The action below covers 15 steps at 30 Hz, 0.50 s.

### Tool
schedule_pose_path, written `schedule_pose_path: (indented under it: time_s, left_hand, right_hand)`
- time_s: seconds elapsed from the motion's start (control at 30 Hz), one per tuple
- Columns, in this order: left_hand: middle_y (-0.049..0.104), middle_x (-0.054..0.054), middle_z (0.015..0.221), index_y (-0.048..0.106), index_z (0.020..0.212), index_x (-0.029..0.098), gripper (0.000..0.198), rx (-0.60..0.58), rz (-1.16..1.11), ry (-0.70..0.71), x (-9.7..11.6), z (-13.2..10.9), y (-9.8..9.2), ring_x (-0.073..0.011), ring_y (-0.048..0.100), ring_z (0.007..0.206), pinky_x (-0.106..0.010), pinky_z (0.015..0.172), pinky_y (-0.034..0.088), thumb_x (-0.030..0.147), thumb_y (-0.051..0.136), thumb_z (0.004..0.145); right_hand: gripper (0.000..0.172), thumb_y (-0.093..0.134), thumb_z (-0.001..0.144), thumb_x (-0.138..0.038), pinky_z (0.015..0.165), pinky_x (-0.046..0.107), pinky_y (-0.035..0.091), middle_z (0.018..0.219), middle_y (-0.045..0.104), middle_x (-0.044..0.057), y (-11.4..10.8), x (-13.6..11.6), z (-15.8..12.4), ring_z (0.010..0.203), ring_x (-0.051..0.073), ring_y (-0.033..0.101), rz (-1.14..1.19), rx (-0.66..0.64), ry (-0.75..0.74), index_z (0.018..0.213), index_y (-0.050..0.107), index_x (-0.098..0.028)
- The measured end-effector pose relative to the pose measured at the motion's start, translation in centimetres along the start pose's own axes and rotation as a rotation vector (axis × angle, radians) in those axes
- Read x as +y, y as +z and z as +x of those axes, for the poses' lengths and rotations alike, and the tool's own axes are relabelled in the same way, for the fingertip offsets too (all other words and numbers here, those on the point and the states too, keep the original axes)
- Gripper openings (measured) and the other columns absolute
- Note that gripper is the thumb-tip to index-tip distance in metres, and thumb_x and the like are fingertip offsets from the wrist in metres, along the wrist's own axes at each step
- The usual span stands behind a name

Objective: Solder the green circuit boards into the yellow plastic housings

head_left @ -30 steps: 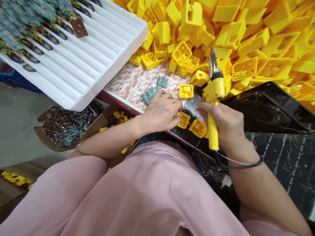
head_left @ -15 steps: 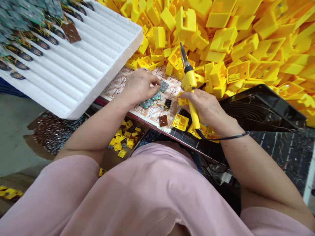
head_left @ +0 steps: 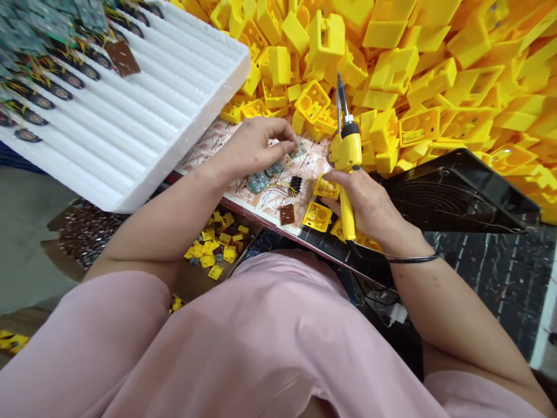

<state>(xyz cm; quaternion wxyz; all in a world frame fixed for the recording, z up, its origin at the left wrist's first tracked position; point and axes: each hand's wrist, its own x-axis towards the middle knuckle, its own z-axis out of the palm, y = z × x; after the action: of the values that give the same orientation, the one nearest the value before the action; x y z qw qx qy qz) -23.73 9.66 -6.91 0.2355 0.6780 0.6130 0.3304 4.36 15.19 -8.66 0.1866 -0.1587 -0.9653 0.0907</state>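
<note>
My left hand point(head_left: 265, 144) reaches over the patterned work surface, thumb and fingertips closed on the edge of a small green circuit board point(head_left: 298, 151). More green circuit boards point(head_left: 260, 181) with thin wires lie below its palm. My right hand point(head_left: 368, 200) is wrapped around a yellow soldering iron point(head_left: 350, 148), its metal tip pointing up and away from me. Between that hand's thumb and finger sits a small yellow housing point(head_left: 326, 187); whether it is gripped I cannot tell. Between the hands are a black coiled part point(head_left: 296, 184), a brown board point(head_left: 286, 214) and an open yellow housing point(head_left: 317, 216).
A large heap of yellow plastic housings point(head_left: 391, 69) fills the back and right. At the left, a white foam tray point(head_left: 187, 87) carries wired boards and round speakers. A black fan-like casing point(head_left: 461, 188) stands right. Below the table edge, a box holds yellow pieces point(head_left: 213, 249).
My left hand has shifted slightly right, along with the circuit board at its fingertips. The soldering iron has swung right and more upright, and the housing by my right thumb has come lower.
</note>
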Motion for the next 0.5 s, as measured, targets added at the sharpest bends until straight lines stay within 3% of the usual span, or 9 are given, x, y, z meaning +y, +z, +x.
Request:
schedule_pose_path:
  time_s: [0.13,0.23,0.33,0.4,0.5]
  left_hand:
    - [0.079,-0.001,0.092,0.076,0.092,0.017,0.018,-0.052,-0.109,-0.004,1.0,1.1,0.4,-0.0208,0.075,0.095,-0.037,0.096,0.059,0.032,0.067,0.088]
    - [0.078,0.001,0.088,0.078,0.091,0.02,0.016,-0.101,-0.065,0.063,1.6,1.4,1.1,-0.0209,0.074,0.093,-0.04,0.097,0.059,0.032,0.069,0.087]
    - [0.078,0.002,0.086,0.079,0.089,0.023,0.012,-0.138,0.116,0.185,2.0,1.0,2.6,-0.0215,0.073,0.095,-0.051,0.111,0.051,0.028,0.067,0.087]
    - [0.077,0.002,0.086,0.078,0.087,0.025,0.015,-0.132,0.256,0.243,2.1,0.5,3.7,-0.0235,0.071,0.1,-0.061,0.119,0.041,0.024,0.064,0.088]
    - [0.076,-0.001,0.086,0.08,0.088,0.026,0.021,-0.119,0.377,0.252,2.3,0.1,5.1,-0.0271,0.068,0.108,-0.07,0.123,0.031,0.023,0.059,0.091]
  right_hand:
    - [0.034,0.059,0.104,-0.034,0.079,0.033,0.06,0.116,0.074,0.009,0.0,0.1,-0.9,0.102,0.025,0.076,-0.009,0.03,0.039,0.137,0.055,-0.024]
    - [0.033,0.063,0.104,-0.038,0.079,0.032,0.062,0.11,0.076,0.006,-0.8,-1.0,-1.6,0.098,0.023,0.078,0.001,0.09,0.05,0.134,0.058,-0.026]
    - [0.031,0.075,0.098,-0.032,0.078,0.028,0.062,0.1,0.08,0.001,-2.8,-2.6,-3.1,0.083,0.019,0.078,-0.044,0.306,0.113,0.126,0.064,-0.028]
    - [0.03,0.08,0.094,-0.029,0.067,0.023,0.059,0.084,0.078,-0.004,-4.3,-3.6,-4.8,0.064,0.014,0.072,-0.093,0.417,0.126,0.122,0.069,-0.03]
    - [0.048,0.07,0.098,-0.055,0.063,0.026,0.059,0.083,0.077,-0.003,-5.8,-4.8,-7.9,0.066,0.016,0.073,-0.055,0.421,0.277,0.141,0.064,-0.035]
